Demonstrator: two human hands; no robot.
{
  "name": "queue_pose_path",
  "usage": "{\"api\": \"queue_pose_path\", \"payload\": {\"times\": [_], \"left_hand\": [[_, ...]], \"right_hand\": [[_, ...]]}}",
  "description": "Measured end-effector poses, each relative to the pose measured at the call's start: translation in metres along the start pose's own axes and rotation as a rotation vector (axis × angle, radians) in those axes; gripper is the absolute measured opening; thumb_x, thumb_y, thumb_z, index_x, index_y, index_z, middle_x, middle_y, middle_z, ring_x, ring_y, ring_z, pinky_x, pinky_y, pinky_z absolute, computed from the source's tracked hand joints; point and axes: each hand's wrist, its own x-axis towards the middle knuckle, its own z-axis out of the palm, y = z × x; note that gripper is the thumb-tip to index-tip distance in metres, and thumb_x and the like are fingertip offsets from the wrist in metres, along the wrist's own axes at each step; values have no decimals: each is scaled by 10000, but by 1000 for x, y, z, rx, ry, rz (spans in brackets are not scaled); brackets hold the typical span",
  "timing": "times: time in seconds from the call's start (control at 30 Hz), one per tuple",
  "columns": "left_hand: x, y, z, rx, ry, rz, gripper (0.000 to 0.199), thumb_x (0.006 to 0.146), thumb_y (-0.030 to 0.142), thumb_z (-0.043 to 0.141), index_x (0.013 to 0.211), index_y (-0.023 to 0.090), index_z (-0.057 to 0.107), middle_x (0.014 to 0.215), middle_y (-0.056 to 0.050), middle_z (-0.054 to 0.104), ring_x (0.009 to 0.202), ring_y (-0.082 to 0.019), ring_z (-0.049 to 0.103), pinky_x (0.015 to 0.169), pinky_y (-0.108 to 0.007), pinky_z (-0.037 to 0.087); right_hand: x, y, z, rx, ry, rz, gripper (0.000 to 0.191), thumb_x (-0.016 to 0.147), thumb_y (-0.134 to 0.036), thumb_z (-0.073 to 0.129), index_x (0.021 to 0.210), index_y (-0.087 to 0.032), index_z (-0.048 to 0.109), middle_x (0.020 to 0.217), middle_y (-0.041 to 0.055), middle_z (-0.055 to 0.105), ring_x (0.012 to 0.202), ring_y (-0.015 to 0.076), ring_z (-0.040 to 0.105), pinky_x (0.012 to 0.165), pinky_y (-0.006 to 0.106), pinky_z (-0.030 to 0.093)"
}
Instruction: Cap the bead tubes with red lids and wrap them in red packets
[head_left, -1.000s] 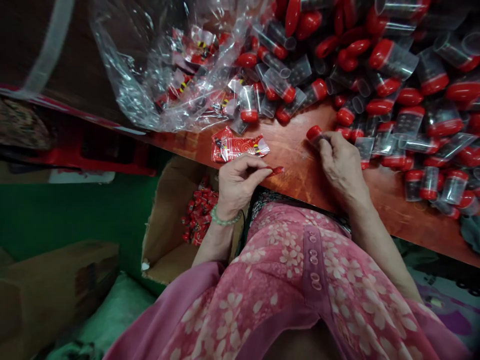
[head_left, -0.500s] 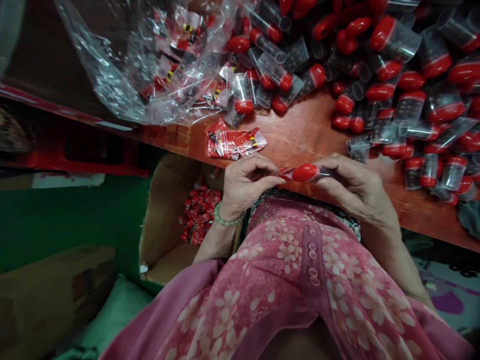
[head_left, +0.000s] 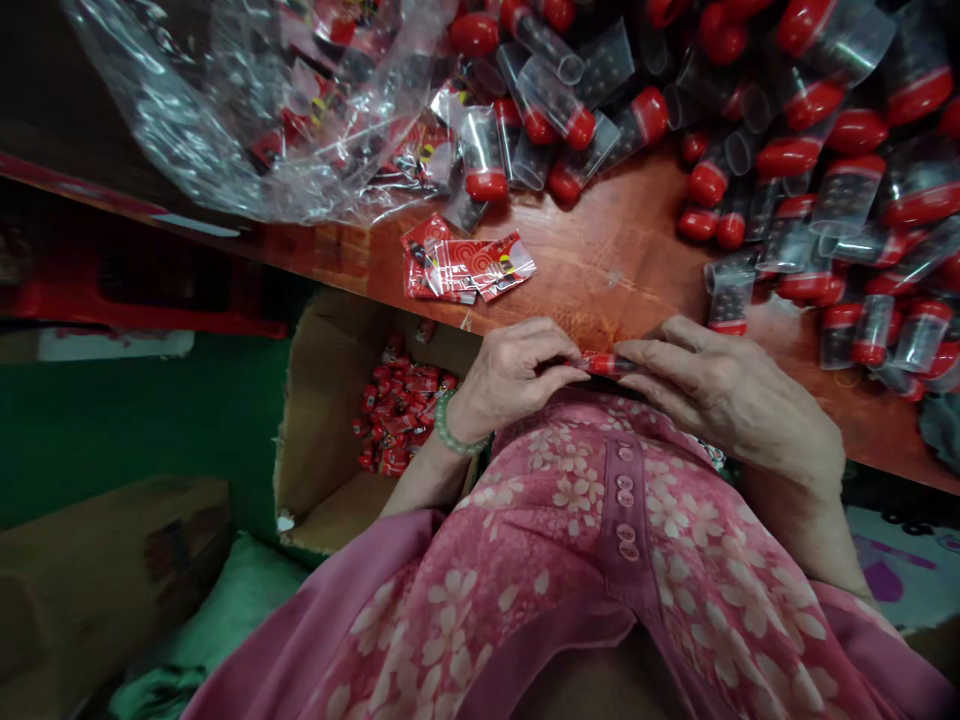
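Observation:
Between my hands, at the table's near edge, is a red-ended clear tube (head_left: pixel 604 363) with a red printed wrapper around it. My left hand (head_left: pixel 523 372) pinches the wrapper's left end between thumb and fingers. On the other side, my right hand (head_left: pixel 720 395) holds the tube's right end, with the thumb below and the fingers above; much of that end is hidden. Several flat red printed wrappers (head_left: pixel 480 265) lie overlapping on the wooden table (head_left: pixel 585 275), just beyond my left hand.
Many red-ended clear tubes (head_left: pixel 847 200) are piled at the back and right. A clear plastic bag (head_left: pixel 255 170) with printed wrappers lies at the back left. Below the table's left edge, a cardboard box (head_left: pixel 304 400) holds small red packets (head_left: pixel 405 410).
The red end of the tube was bare beside the wrapper; now printed wrapper covers it. My right hand has turned and its fingers have flattened over the tube. The view has shifted slightly.

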Motion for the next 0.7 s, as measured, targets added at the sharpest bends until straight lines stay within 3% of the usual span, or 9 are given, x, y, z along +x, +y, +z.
{"api": "queue_pose_path", "payload": {"times": [0.13, 0.47, 0.6, 0.7], "left_hand": [[-3, -2, 4, 68, -83, 22, 134, 931, 283, 728, 865, 167, 725, 797, -24, 735, 715, -121, 683, 680, -245, 541], [-5, -7, 8, 74, -128, 60, 175, 982, 299, 653, 966, 145, 735, 863, -56, 774, 762, -138, 713, 709, -248, 557], [-4, -9, 7, 38, -157, 25, 154, 971, 256, 624, 971, 144, 730, 899, -71, 786, 801, -153, 728, 738, -264, 565], [0, -11, 3, -30, -212, -47, 169, 931, 272, 640, 909, 137, 740, 825, -57, 771, 710, -140, 691, 670, -250, 527]], "right_hand": [[4, -1, 3, -73, -61, 4, 328, 1076, -384, 460, 1137, -187, 715, 941, 84, 664, 734, 193, 638, 636, 329, 448], [15, -3, 8, -31, -151, 19, 309, 1068, -355, 476, 1084, -160, 715, 918, 87, 674, 716, 187, 622, 625, 316, 417], [21, 8, 18, 187, -142, -25, 366, 1073, -428, 473, 1102, -164, 724, 939, 86, 726, 816, 198, 684, 724, 309, 496], [24, 17, 26, 397, -123, 3, 378, 1054, -475, 515, 1110, -177, 742, 971, 78, 768, 875, 204, 712, 800, 319, 526]]}}
